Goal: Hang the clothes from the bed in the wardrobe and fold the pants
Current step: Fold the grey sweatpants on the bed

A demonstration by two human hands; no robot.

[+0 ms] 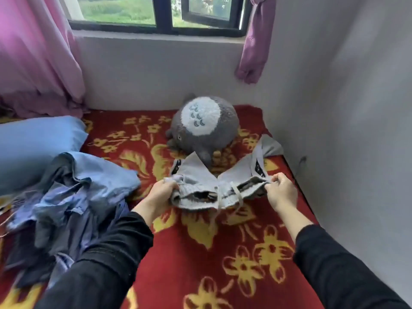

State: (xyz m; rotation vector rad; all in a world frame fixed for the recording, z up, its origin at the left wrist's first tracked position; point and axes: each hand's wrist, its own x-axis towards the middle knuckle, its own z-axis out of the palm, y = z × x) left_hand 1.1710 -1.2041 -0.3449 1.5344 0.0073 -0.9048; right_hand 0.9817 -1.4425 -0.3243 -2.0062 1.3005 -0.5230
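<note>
My left hand (160, 192) and right hand (282, 189) each grip one end of the grey sweatpants' (207, 181) waistband, near the bed's (200, 253) right edge. The legs run away from me toward the plush toy (205, 128).

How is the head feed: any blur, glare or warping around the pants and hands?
Head view: soft daylight from the window, no glare; grey pants, left hand and right hand slightly soft but readable; wide-angle lens bows the wall toward the right edge.
</note>
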